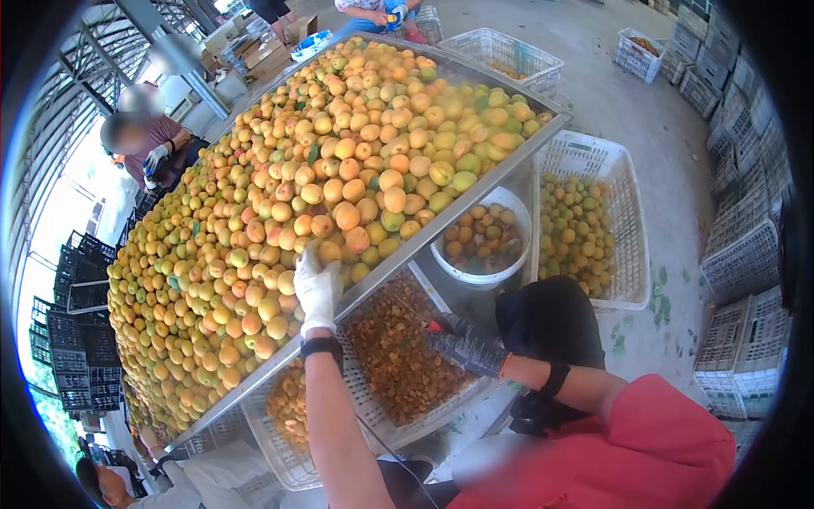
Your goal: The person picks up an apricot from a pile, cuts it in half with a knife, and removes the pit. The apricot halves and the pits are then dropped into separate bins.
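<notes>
My left hand (317, 290), in a white glove, reaches over the metal table rim into the heap of apricots (348, 170). Its fingers and thumb are around an apricot (329, 251) at the heap's near edge; the fingertips are partly hidden. My right hand (468, 344), in a dark grey glove, is closed on a small red-handled tool (436, 326), its working end hard to make out. Below that hand is a white crate (465, 399) of brown apricot stones. Another crate (254, 416) beside it holds orange apricot pieces, partly behind my left forearm.
A white bucket (521, 204) with fruit in liquid and a crate (632, 204) of greenish apricots stand at right. The table's metal rim (475, 191) runs between me and the heap. Other people (161, 157) work around the table. Stacked crates (742, 254) line the right side.
</notes>
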{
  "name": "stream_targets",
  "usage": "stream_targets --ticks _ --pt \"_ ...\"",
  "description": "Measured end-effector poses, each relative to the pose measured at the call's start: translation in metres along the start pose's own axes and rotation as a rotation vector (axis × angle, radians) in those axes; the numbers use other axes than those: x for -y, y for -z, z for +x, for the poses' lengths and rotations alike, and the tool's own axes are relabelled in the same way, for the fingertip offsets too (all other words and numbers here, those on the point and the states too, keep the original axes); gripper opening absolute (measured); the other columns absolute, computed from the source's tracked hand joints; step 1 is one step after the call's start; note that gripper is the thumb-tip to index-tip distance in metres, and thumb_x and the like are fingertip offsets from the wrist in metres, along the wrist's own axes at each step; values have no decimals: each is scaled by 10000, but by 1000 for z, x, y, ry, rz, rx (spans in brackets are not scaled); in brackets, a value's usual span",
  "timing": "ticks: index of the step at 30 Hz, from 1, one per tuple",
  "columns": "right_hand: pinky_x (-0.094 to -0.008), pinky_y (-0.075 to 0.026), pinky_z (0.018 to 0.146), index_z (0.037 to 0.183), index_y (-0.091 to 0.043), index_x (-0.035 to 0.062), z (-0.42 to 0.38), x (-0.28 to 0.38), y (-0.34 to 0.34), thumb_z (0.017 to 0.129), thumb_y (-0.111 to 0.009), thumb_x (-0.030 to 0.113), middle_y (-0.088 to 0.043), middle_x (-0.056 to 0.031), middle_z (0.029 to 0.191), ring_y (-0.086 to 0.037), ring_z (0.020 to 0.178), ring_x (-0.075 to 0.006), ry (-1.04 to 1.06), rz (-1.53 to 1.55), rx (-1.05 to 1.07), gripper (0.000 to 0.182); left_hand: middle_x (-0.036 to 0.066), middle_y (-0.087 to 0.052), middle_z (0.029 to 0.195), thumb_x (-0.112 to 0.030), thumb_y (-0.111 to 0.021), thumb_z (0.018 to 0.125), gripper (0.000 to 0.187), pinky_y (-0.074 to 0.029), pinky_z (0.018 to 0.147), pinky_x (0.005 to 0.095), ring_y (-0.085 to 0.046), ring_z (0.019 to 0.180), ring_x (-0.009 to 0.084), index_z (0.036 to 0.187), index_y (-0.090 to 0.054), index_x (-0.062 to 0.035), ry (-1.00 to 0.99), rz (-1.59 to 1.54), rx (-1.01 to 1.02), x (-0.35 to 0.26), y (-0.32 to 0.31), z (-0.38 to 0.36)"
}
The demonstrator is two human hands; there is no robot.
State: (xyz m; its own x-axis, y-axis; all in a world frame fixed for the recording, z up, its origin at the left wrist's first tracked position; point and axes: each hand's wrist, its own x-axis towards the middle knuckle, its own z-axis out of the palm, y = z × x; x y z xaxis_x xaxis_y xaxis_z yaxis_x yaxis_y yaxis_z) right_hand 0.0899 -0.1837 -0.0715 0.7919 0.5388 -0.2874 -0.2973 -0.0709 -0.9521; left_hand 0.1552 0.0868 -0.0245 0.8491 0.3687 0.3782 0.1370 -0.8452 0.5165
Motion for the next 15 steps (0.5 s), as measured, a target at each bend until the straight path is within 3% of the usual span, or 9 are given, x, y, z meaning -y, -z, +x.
stream_targets --ticks 2,3,5,7,8,9,10,13,15 --pt "-260 -430 611 975 -611 26 -3 20 1 871 -663 299 -557 3 719 -508 662 -115 -45 35 -14 297 120 -554 1115 -15 -622 738 492 -471 857 324 -569 976 227 1221 -544 -61 11 -435 -174 14 -2 -11" --pt "-257 -423 589 984 -609 33 -4 26 0 871 -666 290 -550 12 722 -498 655 -100 20 145 -4 286 101 -530 1143 28 -595 749 490 -476 839 292 -567 965 188 1230 -536 -42 229 -572 -149 -21 23 -25" --pt "-254 -416 567 993 -607 41 -11 52 -3 871 -668 281 -543 21 726 -489 647 -85 77 251 12 276 96 -539 1124 41 -593 758 485 -482 827 284 -573 945 174 1234 -524 -24 295 -767 -125 -57 50 -54" --pt "-239 -416 553 996 -608 51 -17 87 -12 864 -682 244 -548 33 760 -475 658 -52 -133 321 71 244 95 -552 1119 47 -587 775 494 -480 827 283 -577 924 165 1256 -495 -18 313 -954 -73 -81 61 -89" --pt "-239 -416 553 996 -608 51 -13 87 -22 864 -682 244 -548 33 760 -475 658 -52 -144 316 79 244 91 -563 1114 62 -582 778 521 -476 823 279 -568 937 156 1280 -474 -32 244 -833 -32 -86 65 -106" --pt "-235 -422 561 1018 -615 51 -7 84 -34 854 -695 231 -564 37 788 -477 670 -45 -6 250 77 255 98 -553 1141 95 -577 764 540 -462 835 266 -555 967 155 1280 -468 -21 194 -727 40 -86 67 -122" --pt "-231 -429 569 1040 -621 51 -6 83 -41 845 -708 217 -581 40 815 -479 682 -38 132 182 76 270 99 -535 1183 75 -570 775 550 -469 845 281 -551 980 160 1302 -450 -28 250 -868 97 -90 72 -139" --pt "-230 -444 606 1090 -628 40 -14 91 -52 817 -737 205 -604 41 850 -483 707 -38 112 190 236 337 133 -509 1270 -78 -554 873 502 -474 904 345 -563 1066 200 1346 -401 -7 350 -1499 148 -79 93 -165" --pt "-236 -456 661 1120 -629 32 -19 89 -63 797 -756 206 -611 43 868 -494 745 -39 48 136 267 389 122 -534 1245 -128 -539 916 457 -492 888 352 -560 1089 196 1339 -411 -11 393 -1379 117 -66 101 -181"
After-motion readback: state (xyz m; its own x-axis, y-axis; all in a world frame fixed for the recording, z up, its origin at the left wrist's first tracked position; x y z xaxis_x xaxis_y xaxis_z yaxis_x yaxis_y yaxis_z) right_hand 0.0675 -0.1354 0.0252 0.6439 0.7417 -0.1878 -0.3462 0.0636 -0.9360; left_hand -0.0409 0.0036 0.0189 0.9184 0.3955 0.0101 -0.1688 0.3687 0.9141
